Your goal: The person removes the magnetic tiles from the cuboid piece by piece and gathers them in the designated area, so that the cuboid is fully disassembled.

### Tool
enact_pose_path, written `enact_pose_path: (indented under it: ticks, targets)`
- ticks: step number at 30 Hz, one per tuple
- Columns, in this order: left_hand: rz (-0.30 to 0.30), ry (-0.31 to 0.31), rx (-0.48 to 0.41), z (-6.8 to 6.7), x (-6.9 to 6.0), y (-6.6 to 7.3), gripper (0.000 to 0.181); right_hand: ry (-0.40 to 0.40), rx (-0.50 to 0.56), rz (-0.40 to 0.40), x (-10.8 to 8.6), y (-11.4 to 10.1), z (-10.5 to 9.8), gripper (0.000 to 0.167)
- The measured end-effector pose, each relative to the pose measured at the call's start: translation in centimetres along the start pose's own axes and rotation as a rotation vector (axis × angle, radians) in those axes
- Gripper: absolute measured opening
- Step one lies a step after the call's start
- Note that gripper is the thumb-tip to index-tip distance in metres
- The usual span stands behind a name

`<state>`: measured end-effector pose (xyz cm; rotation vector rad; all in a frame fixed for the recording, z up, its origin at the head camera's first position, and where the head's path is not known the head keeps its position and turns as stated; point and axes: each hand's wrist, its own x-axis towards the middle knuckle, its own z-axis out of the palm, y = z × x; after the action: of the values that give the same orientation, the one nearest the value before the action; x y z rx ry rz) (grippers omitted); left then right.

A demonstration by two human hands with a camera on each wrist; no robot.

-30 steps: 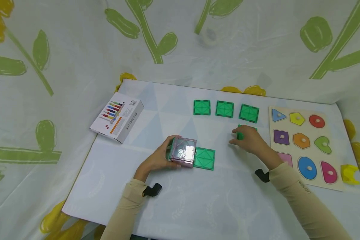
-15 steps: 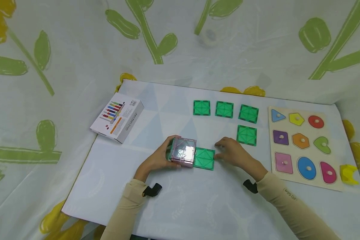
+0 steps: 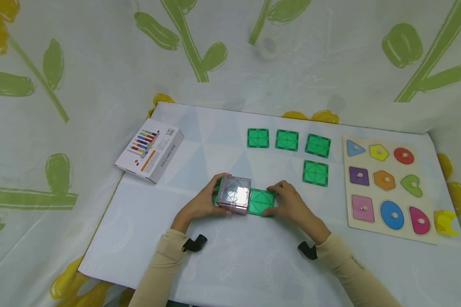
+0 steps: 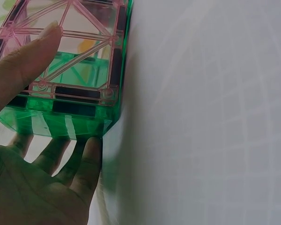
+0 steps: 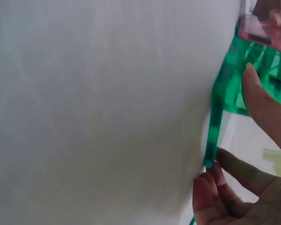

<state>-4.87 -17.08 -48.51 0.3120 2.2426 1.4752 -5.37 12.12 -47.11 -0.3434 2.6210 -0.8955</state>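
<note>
Green tile (image 3: 259, 201), rightward from pink block (image 3: 235, 192)

A translucent pink-and-green box (image 3: 235, 194) stood on the counter (image 3: 230, 264); a green square tile (image 3: 259, 201) adjoined its right side.

This looks like a play corner screened off by a sheet (image 3: 100, 76), home or nursery, unclear which. The sheet is pale, printed with big green leaves and yellow flowers, and it hangs beyond the far edge and the side edges of the desk (image 3: 138, 217), hiding the room behind. Its light top has faint blue triangles, and children's toys lie about it: a white box (image 3: 150, 149) picturing a bead counter by the left edge, green square tiles (image 3: 287, 140) toward the far edge, a block of pink and green tiles (image 3: 235, 194) well inside the edges, and a knobbed shape puzzle (image 3: 388, 195) near the right edge.
</note>
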Motion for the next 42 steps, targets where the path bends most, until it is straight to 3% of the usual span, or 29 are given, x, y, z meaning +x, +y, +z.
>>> enact_pose_path:
  ticks: [6,23,42]
  targets:
    - [-0.01,0.003,0.004,0.0,-0.1,0.3,0.109,0.033,-0.032,-0.021,-0.5,-0.3,1.0,0.085]
    - [-0.035,0.007,0.005,0.1,-0.3,0.2,0.111,0.087,-0.019,-0.02,-0.8,-0.7,1.7,0.077]
    - [-0.016,0.011,0.005,0.0,-0.1,-0.1,0.11,0.095,-0.001,-0.006,-0.5,-0.8,1.7,0.077]
